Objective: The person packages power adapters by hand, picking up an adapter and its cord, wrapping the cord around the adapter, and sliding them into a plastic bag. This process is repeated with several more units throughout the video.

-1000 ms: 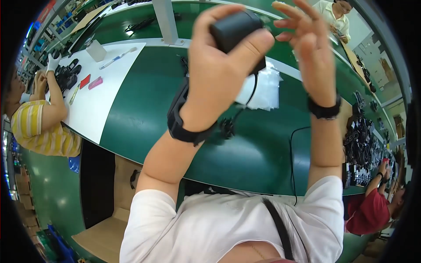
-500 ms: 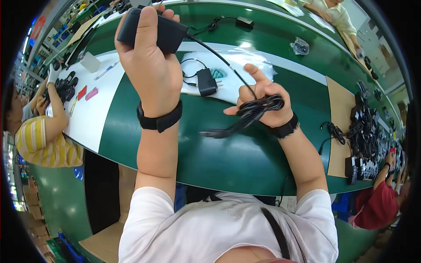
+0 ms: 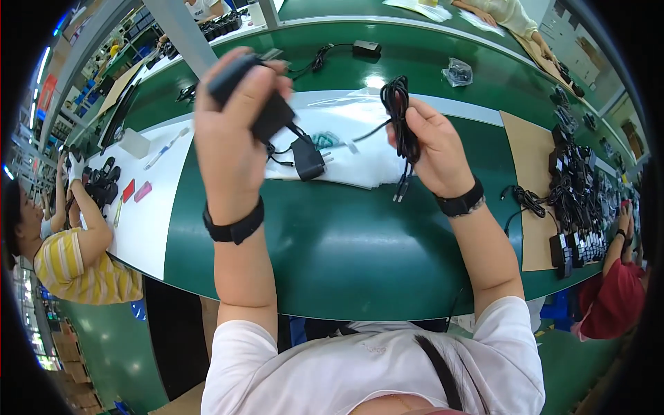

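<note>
My left hand (image 3: 235, 149) is raised and closed around a black power adapter (image 3: 273, 119), slightly blurred by motion, with its plug prongs up by the fingertips. From the adapter a cord runs toward my right hand (image 3: 443, 155). There the thumb and fingers pinch a coiled black cable bundle (image 3: 395, 104), which hangs upright with its loose end pointing down. Below and between my hands, a second black power adapter (image 3: 308, 160) lies on clear plastic bags (image 3: 360, 162), next to small green bands (image 3: 324, 140).
A cardboard sheet (image 3: 529, 207) at the right borders piled black adapters and cables (image 3: 577, 194). On the green bench's far side lie another adapter (image 3: 366, 48) and a bagged item (image 3: 458, 72). A person in yellow stripes (image 3: 76, 266) works at the left, one in red (image 3: 615, 297) at the right.
My right hand has gone from an open palm under the cable bundle to pinching it upright. My left hand has tilted and lowered the adapter a little. The view has shifted slightly.
</note>
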Demonstrator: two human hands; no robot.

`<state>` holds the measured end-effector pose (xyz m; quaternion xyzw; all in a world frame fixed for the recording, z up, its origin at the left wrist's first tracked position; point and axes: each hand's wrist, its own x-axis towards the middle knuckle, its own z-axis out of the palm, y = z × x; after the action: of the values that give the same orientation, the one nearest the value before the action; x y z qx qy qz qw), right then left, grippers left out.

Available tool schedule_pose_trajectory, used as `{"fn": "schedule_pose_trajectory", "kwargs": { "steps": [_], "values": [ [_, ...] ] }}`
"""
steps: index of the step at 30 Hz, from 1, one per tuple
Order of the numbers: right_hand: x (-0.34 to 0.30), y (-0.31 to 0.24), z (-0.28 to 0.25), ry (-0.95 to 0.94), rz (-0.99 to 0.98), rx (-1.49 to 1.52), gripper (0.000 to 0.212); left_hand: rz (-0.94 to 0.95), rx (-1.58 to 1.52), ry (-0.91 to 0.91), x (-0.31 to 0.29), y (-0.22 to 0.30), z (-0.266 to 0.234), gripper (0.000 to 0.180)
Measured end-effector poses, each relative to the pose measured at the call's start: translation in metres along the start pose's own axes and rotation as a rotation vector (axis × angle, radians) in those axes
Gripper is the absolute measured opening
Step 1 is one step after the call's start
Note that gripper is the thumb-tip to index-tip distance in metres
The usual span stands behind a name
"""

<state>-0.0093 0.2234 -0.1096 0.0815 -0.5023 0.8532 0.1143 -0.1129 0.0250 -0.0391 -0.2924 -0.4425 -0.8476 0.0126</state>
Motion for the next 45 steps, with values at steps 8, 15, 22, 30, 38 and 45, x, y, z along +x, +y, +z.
{"fn": "schedule_pose_trajectory", "kwargs": {
  "steps": [8, 15, 22, 30, 38, 45],
  "values": [
    [-0.011, -0.008, 0.024, 0.250, -0.238, -0.508, 0.033, -0.293, 0.165, -0.266, -0.041, -0.028, 0.041, 0.038],
    [-0.014, -0.007, 0.024, 0.196, -0.280, -0.491, 0.031, -0.283, 0.100, -0.201, -0.044, -0.032, 0.046, 0.038],
    [-0.018, -0.005, 0.031, 0.085, -0.441, -0.938, 0.041, -0.089, 0.238, -0.205, -0.049, -0.040, 0.040, 0.039],
    [-0.021, 0.003, 0.037, -0.003, -0.511, -1.071, 0.053, -0.104, 0.353, -0.172, -0.050, -0.033, 0.038, 0.042],
    [-0.022, -0.017, 0.045, 0.190, -0.131, -0.598, 0.038, 0.584, 0.444, -0.174, -0.044, -0.032, 0.024, 0.047],
    [-0.011, 0.000, 0.038, 0.304, 0.328, 0.353, 0.027, 0.553, 0.188, -0.465, -0.061, -0.043, 0.033, 0.051]
  ]
}}
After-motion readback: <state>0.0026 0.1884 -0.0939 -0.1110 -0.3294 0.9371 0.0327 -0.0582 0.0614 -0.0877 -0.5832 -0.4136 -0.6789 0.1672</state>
